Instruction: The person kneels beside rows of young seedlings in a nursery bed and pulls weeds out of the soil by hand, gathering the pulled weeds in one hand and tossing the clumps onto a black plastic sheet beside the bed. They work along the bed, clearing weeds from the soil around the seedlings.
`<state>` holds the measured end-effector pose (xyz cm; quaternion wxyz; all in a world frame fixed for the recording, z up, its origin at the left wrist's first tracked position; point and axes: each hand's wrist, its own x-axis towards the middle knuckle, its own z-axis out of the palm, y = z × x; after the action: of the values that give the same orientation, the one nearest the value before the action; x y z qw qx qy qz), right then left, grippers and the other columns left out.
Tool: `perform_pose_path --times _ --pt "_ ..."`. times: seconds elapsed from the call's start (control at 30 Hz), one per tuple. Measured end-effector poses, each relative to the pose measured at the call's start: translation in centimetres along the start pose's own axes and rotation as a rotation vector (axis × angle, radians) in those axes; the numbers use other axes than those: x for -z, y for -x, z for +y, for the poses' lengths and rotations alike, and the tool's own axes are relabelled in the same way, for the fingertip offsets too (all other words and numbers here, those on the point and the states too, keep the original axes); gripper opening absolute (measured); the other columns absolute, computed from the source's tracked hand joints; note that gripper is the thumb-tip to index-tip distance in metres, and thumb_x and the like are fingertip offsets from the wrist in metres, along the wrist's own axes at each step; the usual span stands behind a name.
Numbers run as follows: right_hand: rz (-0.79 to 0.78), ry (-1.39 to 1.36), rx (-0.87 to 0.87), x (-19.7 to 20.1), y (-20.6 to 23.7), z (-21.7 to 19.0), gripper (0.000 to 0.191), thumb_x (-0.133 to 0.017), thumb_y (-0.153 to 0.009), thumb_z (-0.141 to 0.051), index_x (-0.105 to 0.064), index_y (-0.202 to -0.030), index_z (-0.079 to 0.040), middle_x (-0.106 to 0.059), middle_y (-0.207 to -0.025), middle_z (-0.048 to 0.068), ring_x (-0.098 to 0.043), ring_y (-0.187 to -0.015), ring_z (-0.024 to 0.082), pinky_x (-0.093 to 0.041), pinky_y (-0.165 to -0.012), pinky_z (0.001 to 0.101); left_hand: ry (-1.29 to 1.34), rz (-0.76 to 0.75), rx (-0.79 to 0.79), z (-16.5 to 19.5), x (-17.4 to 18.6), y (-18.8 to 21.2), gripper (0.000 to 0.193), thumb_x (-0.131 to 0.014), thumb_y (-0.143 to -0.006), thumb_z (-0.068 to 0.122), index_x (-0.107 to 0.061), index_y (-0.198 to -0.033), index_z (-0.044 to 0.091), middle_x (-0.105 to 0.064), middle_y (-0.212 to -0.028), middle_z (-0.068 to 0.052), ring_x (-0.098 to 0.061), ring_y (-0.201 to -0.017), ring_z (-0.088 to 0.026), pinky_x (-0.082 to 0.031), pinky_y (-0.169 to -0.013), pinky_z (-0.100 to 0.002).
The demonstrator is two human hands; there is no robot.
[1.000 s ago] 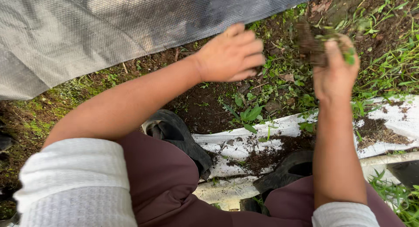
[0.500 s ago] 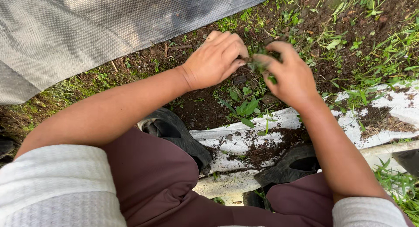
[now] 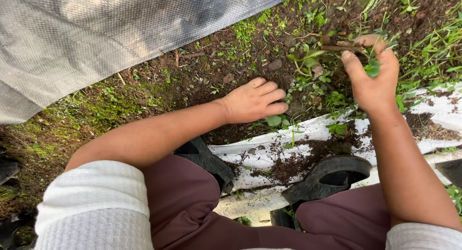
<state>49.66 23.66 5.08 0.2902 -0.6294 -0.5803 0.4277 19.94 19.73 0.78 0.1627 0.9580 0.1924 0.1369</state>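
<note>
Head view. The left hand (image 3: 255, 102) lies on the bare soil (image 3: 216, 62), fingers together and curled loosely, gripping nothing visible; half a second earlier it was raised beside the other hand, so it has come down to the ground. The right hand (image 3: 373, 79) is lifted over the weed patch (image 3: 313, 67), thumb and fingers pinched on a small clump of green weeds (image 3: 371, 67) with a brown stem; it has moved away to the right, which suggests the clump has come free of the soil. A grey woven sheet (image 3: 96, 38) borders the soil at upper left; a soil-strewn white sheet (image 3: 269, 149) and black boots (image 3: 327, 175) lie near the knees. Open ground remains between the hands.
</note>
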Motion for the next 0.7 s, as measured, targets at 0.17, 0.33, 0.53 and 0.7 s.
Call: perform_pose_path --times 0.17,0.33,0.53,0.7 --pt "-0.03 0.44 0.393 -0.8 0.4 -2.1 0.043 -0.085 -0.084 -0.015 -0.057 -0.115 -0.005 -0.051 -0.12 0.022 -0.058 -0.107 0.034 -0.053 -0.085 0.0434 0.25 -0.01 0.104 -1.1 -0.7 -1.0 0.058 -0.081 -0.079 0.028 -0.051 -0.127 0.019 -0.054 -0.108 -0.004 -0.057 -0.105 -0.024 -0.048 -0.09 -0.038" --pt "-0.008 0.805 0.497 -3.2 1.2 -0.5 0.051 -0.088 -0.082 -0.016 -0.063 -0.125 -0.012 -0.058 -0.127 0.014 -0.06 -0.109 0.036 -0.055 -0.082 0.042 0.584 0.02 0.192 -1.2 0.4 -1.5 0.062 -0.086 -0.078 0.022 -0.045 -0.124 0.014 -0.057 -0.111 -0.008 -0.063 -0.106 -0.03 -0.055 -0.086 -0.04" --pt "0.138 -0.046 0.027 -1.4 -1.7 3.4 0.019 -0.069 -0.096 -0.005 -0.061 -0.113 -0.008 -0.066 -0.118 0.009 -0.065 -0.104 0.02 -0.057 -0.089 0.0325 0.859 0.189 0.617 -1.7 3.0 -3.2 0.049 -0.076 -0.092 0.01 -0.042 -0.127 0.011 -0.063 -0.112 -0.009 -0.07 -0.102 -0.02 -0.058 -0.089 -0.033" --pt "0.091 0.062 0.204 -0.2 -2.3 0.2 0.019 -0.062 -0.101 0.001 -0.057 -0.119 -0.005 -0.06 -0.118 0.011 -0.06 -0.104 0.021 -0.052 -0.094 0.0336 0.802 0.719 0.663 -5.3 5.3 -6.4 0.038 -0.07 -0.102 0.003 -0.042 -0.126 0.009 -0.059 -0.108 -0.007 -0.065 -0.1 -0.015 -0.056 -0.091 -0.029"
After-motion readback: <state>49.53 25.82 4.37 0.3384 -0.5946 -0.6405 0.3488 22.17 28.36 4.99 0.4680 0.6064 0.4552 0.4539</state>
